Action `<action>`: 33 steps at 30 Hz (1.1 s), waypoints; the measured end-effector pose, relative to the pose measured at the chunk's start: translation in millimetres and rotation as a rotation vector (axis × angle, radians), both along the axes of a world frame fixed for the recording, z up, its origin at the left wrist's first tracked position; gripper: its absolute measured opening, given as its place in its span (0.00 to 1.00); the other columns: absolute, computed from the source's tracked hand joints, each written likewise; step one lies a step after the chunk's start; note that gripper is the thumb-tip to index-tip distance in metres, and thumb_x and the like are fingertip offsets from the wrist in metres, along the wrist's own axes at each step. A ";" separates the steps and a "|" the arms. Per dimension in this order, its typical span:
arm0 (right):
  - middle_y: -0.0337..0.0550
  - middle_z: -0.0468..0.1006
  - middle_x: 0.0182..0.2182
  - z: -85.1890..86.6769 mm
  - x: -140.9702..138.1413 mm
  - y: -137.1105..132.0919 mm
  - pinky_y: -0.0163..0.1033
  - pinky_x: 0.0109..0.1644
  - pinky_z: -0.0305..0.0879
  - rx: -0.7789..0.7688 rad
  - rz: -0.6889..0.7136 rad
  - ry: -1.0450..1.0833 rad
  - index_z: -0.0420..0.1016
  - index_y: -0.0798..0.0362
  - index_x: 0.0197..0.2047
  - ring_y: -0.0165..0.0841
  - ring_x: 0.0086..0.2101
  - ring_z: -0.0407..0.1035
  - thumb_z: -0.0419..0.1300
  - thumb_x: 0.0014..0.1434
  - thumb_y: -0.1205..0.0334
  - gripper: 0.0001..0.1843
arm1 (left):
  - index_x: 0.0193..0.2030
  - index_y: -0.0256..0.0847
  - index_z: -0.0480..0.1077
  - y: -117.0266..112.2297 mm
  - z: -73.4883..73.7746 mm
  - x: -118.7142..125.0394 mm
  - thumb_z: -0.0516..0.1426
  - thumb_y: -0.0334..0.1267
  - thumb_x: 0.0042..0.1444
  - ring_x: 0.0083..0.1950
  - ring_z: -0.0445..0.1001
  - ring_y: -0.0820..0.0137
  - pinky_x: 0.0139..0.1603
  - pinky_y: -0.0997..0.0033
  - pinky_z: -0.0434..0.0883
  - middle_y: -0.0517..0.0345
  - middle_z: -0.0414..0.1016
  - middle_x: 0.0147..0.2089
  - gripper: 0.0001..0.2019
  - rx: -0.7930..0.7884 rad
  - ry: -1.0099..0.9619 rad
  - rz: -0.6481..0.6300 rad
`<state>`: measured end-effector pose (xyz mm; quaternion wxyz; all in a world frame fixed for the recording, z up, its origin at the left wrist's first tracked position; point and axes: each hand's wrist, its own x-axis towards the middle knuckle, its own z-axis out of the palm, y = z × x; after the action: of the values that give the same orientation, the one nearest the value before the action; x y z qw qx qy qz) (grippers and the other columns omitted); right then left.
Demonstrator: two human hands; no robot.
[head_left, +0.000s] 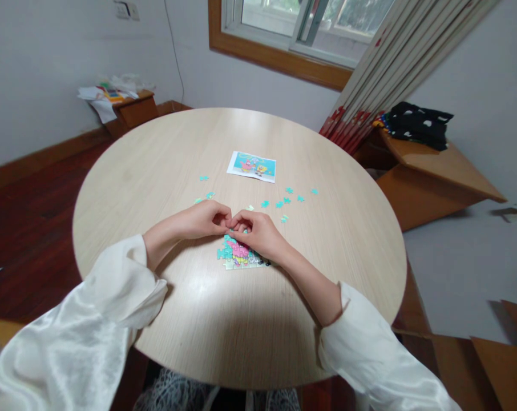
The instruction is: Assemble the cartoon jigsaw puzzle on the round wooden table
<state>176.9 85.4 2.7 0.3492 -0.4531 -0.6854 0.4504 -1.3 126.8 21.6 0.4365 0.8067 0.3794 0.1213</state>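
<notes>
A partly built jigsaw puzzle (pixel 240 254), pink and turquoise, lies on the round wooden table (pixel 164 165) in front of me. My left hand (pixel 202 220) and my right hand (pixel 258 233) meet at its far edge, fingertips pinched together and pressing on the puzzle. Whatever sits between the fingers is too small to make out. My right hand covers the puzzle's right part. Several loose turquoise pieces (pixel 284 201) lie scattered just beyond my hands. A printed reference picture (pixel 251 166) lies further back.
A low wooden stand with papers (pixel 113 97) sits at the back left by the wall. At the right, a wooden bench (pixel 429 165) carries dark spotted cloth (pixel 419 124) under a striped curtain (pixel 395 63). The floor is dark wood.
</notes>
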 end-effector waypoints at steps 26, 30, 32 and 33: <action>0.43 0.74 0.28 -0.3 70.0 37.1 0.40 0.36 0.63 0.530 -0.517 -0.329 0.71 0.53 0.29 0.32 0.28 0.65 0.54 0.52 0.72 0.07 | 0.24 0.40 0.65 20.8 1.2 -7.5 0.56 0.38 0.54 0.23 0.56 0.75 0.25 0.72 0.53 0.65 0.57 0.19 0.09 0.085 -0.309 0.601; 0.44 0.75 0.29 -6.9 72.4 40.5 0.41 0.38 0.63 0.562 -0.483 -0.391 0.74 0.53 0.31 0.33 0.29 0.66 0.54 0.54 0.72 0.08 | 0.26 0.40 0.67 23.5 -2.7 -9.5 0.57 0.38 0.52 0.25 0.58 0.74 0.26 0.71 0.55 0.63 0.62 0.22 0.07 0.090 -0.344 0.619; 0.44 0.75 0.30 -9.7 71.9 41.0 0.41 0.39 0.64 0.557 -0.449 -0.418 0.75 0.53 0.32 0.34 0.30 0.67 0.55 0.55 0.72 0.08 | 0.27 0.40 0.67 25.6 -5.7 -10.9 0.57 0.38 0.52 0.25 0.58 0.74 0.27 0.71 0.56 0.62 0.63 0.23 0.06 0.097 -0.365 0.640; 0.45 0.75 0.30 -11.0 71.4 41.2 0.42 0.40 0.64 0.552 -0.433 -0.429 0.76 0.53 0.33 0.34 0.31 0.67 0.55 0.56 0.71 0.08 | 0.28 0.41 0.67 26.9 -6.9 -11.6 0.57 0.38 0.52 0.25 0.58 0.74 0.27 0.71 0.56 0.62 0.63 0.24 0.05 0.101 -0.374 0.655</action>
<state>248.2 126.5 -8.3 0.3935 -0.5598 -0.7267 0.0610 -12.9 153.6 14.7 0.3962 0.6272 0.5242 0.4182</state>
